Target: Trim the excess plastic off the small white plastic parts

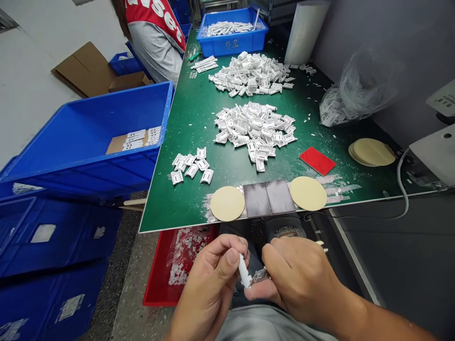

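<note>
A small white plastic part (244, 271) is pinched between the thumb and fingers of my left hand (216, 274), above my lap. My right hand (302, 274) is closed around a knife-like tool; its thin metal tip (260, 275) meets the lower end of the part, beside my right thumb. A pale end (322, 244) pokes out behind my right fist, while the rest of the tool is hidden. Straight ahead on the green table (185, 208) lie a near pile (254, 125) and a far pile (252, 73) of similar white parts, plus a small group (192, 166) at the left.
Round yellowish discs (227, 203) and dark sanding sheets (270, 198) line the table's front edge. A red card (317, 161) lies at right. Below stands a red bin (152, 289) with white scraps. Blue crates (88, 128) fill the left, where a person (156, 42) sits.
</note>
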`<state>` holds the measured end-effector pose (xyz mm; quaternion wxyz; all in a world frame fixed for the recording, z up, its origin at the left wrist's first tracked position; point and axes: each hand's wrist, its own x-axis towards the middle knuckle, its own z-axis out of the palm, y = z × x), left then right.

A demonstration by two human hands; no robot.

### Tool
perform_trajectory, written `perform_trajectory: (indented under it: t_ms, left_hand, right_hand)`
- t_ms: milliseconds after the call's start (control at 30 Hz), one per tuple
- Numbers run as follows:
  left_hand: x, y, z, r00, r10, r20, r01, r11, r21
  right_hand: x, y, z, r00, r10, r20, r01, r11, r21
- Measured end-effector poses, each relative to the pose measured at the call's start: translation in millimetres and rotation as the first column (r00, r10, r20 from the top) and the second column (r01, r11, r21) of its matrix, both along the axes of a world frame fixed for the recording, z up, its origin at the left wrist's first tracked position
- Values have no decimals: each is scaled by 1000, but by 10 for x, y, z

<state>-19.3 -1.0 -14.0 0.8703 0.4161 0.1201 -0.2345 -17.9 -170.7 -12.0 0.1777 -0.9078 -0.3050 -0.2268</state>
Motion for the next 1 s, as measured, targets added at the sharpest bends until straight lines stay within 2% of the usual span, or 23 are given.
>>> perform_trajectory:
  t_ms: [100,133,167,200,233,267,300,333,367,433,567,633,733,867,1000]
  left_hand:
    - [18,36,16,999,-23,49,21,999,44]
    - [77,63,35,993,-21,119,5,991,135]
    - [173,95,59,974,-20,225,-45,959,280]
    - [308,129,84,931,-42,362,-137,879,456]
    - [475,164,108,863,-104,495,-271,731,626]
    - [667,197,126,778,-208,593,-419,532,736]
    - [871,229,135,700,-338,629,-538,330,776]
    - [1072,259,134,658,-457,599,-606,151,781]
    - [1259,287,125,646,-549,530,-627,14,779]
    - [1556,343,94,643,-607,466,-635,-83,768]
    - [1889,428,88,641,-633,435,-654,-153,741]
    - [2035,418,126,620,-658,427,-667,-156,729]
    - [2300,318,174,574,-712,405,-674,-130,727]
    - [2566,158,166,533,-759,373,-654,-90,751]
    - [2650,98,149,501,-777,381,-593,12,805]
  right_hand:
    - [-17,-4,-31,999,34,14,-35,997,64]
    - [-29,-5,-50,998,55,7,-56,993,107]
    - [-43,-5,-72,997,76,-3,-75,985,156]
    - [-58,-6,-95,995,94,-17,-88,975,204]
    - [-73,-7,-115,994,103,-30,-92,965,244]
    - [-86,-9,-132,994,104,-38,-90,958,273]
    - [-97,-13,-145,994,102,-44,-85,953,290]
    - [-105,-20,-152,994,103,-46,-85,950,299]
    - [-110,-31,-156,994,103,-47,-84,949,305]
    - [-115,-68,-159,994,100,-51,-79,945,318]
    - [-113,-185,-181,993,51,-104,-10,934,356]
    - [-112,-236,-193,992,33,-124,14,934,357]
    - [-115,-274,-176,993,25,-117,18,935,355]
    - [-111,-281,-99,990,1,-141,52,927,372]
    - [-91,-257,-58,983,16,-184,61,911,409]
